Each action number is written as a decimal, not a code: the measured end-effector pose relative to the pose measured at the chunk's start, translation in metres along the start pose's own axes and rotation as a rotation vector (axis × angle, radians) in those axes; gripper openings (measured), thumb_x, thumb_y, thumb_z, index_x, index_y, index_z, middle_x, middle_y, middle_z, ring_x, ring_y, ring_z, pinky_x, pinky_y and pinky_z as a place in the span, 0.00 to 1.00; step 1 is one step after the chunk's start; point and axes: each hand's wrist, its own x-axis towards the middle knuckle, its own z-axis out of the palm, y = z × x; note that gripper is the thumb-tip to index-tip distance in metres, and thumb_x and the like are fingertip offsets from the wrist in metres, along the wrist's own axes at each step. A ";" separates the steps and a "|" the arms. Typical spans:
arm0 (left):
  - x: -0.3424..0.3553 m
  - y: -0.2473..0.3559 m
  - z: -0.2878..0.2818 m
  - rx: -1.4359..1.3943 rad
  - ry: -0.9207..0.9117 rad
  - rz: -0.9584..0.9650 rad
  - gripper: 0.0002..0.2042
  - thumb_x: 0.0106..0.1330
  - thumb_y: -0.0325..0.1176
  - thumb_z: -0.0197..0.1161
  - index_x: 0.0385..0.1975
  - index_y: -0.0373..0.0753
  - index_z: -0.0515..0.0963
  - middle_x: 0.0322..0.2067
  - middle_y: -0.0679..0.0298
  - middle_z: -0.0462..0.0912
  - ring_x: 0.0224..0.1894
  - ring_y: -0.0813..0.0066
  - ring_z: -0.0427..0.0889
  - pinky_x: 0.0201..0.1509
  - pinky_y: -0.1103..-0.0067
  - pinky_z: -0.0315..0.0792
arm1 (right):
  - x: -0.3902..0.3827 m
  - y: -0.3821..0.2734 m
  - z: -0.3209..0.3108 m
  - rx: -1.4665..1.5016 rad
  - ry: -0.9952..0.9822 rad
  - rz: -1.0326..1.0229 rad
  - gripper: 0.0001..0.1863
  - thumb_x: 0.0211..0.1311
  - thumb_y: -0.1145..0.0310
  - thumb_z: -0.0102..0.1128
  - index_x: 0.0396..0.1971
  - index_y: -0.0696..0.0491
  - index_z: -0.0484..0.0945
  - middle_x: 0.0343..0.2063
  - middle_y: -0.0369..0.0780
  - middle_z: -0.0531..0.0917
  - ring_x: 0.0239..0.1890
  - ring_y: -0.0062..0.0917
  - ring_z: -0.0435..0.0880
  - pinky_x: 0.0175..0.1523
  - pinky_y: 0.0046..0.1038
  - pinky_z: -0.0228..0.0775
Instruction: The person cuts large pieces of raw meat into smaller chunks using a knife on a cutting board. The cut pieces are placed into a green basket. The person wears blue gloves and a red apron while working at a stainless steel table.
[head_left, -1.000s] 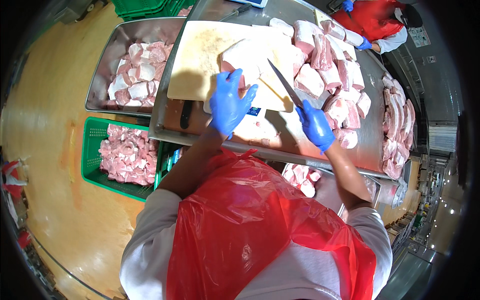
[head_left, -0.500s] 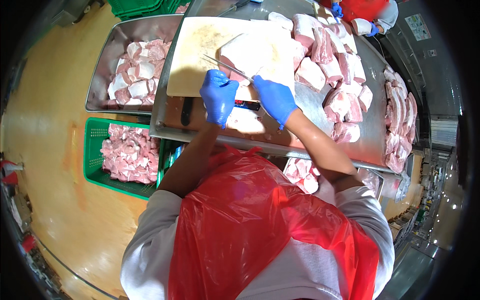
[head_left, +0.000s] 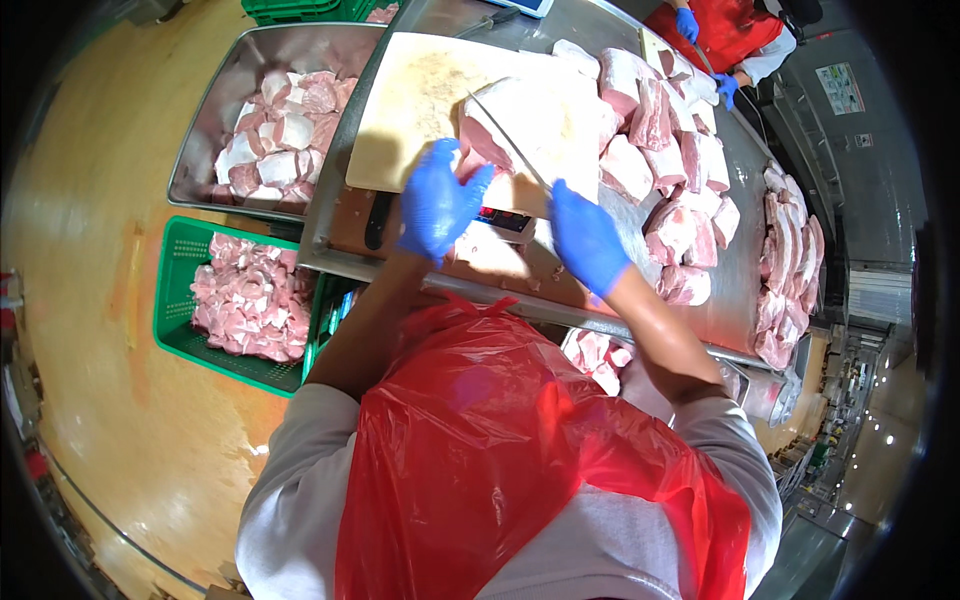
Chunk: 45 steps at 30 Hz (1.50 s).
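My right hand (head_left: 588,240), in a blue glove, grips a long thin knife (head_left: 507,137) whose blade points up and left across a large piece of pork (head_left: 530,115). That pork lies on a pale cutting board (head_left: 400,110), its white fat side up and pink meat showing at its left edge. Beside the meat's near left corner is my left hand (head_left: 437,208), also gloved in blue, thumb apart from the fingers and nothing visible in it. Whether it touches the meat I cannot tell. Just nearer, between my hands, lies another pale piece of pork (head_left: 488,250).
Pork blocks (head_left: 690,160) crowd the steel table's right, with long strips (head_left: 787,260) beyond. A metal tub (head_left: 190,150) and green crate (head_left: 175,290) of meat stand left. A black-handled knife (head_left: 377,220) lies by the board. A red-aproned co-worker (head_left: 720,35) stands far right.
My left hand has gone from closed to spread, near the meat. My right hand has moved right and nearer with the knife, whose blade now slants more steeply over the pork.
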 end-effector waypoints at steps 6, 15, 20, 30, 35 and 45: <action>-0.002 0.006 0.008 0.095 -0.081 -0.209 0.06 0.55 0.31 0.65 0.26 0.37 0.76 0.23 0.47 0.81 0.28 0.43 0.81 0.34 0.60 0.76 | 0.084 -0.052 0.000 0.084 -0.158 0.186 0.11 0.64 0.70 0.50 0.43 0.60 0.69 0.30 0.55 0.84 0.34 0.50 0.85 0.39 0.47 0.77; 0.001 -0.036 -0.050 0.124 -0.161 0.101 0.11 0.53 0.32 0.68 0.19 0.36 0.73 0.17 0.54 0.73 0.19 0.60 0.71 0.26 0.68 0.66 | -0.061 0.030 -0.011 -0.141 -0.452 0.146 0.12 0.68 0.69 0.51 0.46 0.57 0.66 0.21 0.50 0.80 0.26 0.49 0.82 0.29 0.46 0.74; -0.034 -0.104 -0.204 0.253 -0.494 -0.505 0.13 0.53 0.36 0.71 0.23 0.35 0.74 0.17 0.62 0.73 0.21 0.73 0.71 0.29 0.72 0.69 | -0.122 0.047 -0.031 0.053 -0.168 0.315 0.12 0.67 0.68 0.57 0.44 0.58 0.70 0.24 0.52 0.82 0.26 0.51 0.82 0.28 0.47 0.71; 0.084 -0.059 -0.084 -0.194 -0.476 -0.014 0.15 0.70 0.28 0.59 0.55 0.33 0.76 0.50 0.60 0.82 0.53 0.74 0.79 0.58 0.79 0.71 | -0.032 0.002 -0.009 0.759 0.223 0.693 0.12 0.71 0.65 0.54 0.38 0.60 0.72 0.20 0.50 0.81 0.19 0.38 0.82 0.27 0.37 0.71; 0.130 -0.018 0.024 0.125 -0.580 0.026 0.35 0.61 0.53 0.66 0.61 0.33 0.70 0.55 0.48 0.78 0.57 0.59 0.78 0.63 0.69 0.70 | -0.023 0.006 -0.009 0.752 0.330 0.585 0.13 0.73 0.63 0.54 0.37 0.61 0.73 0.19 0.39 0.78 0.17 0.18 0.75 0.23 0.25 0.67; 0.135 0.028 0.047 0.484 -1.019 0.777 0.41 0.43 0.41 0.73 0.64 0.51 0.69 0.64 0.51 0.69 0.67 0.54 0.69 0.66 0.57 0.66 | -0.079 0.018 0.018 0.830 0.252 0.747 0.10 0.73 0.66 0.54 0.36 0.59 0.72 0.19 0.38 0.78 0.17 0.17 0.73 0.22 0.24 0.66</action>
